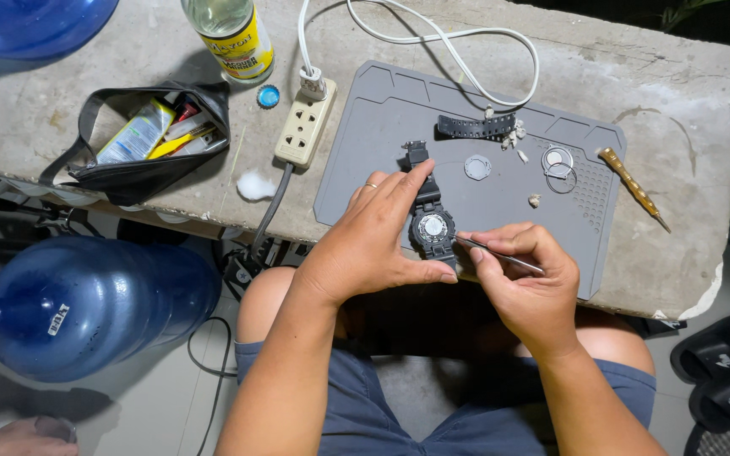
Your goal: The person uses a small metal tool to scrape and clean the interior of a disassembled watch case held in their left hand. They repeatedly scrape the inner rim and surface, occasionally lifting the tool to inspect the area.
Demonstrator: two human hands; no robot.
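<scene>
My left hand [373, 241] grips a black wristwatch [430, 221] with its back opened, holding it face down on the near edge of a grey work mat [399, 118]. A round silver cell shows in the open case. My right hand [527, 274] holds thin metal tweezers [500, 254] whose tip touches the right side of the watch case. One strap half stays on the watch, pointing away from me. The other black strap piece [475, 127] lies loose at the far side of the mat.
On the mat lie an octagonal back cover [477, 167], round rings [558, 163] and small white bits [517, 135]. A brass-handled tool [633, 186] rests right of the mat. A power strip [305, 123], open black pouch [147, 135], glass bottle [231, 34] and blue cap [269, 96] stand left. A blue water jug [86, 304] lies below.
</scene>
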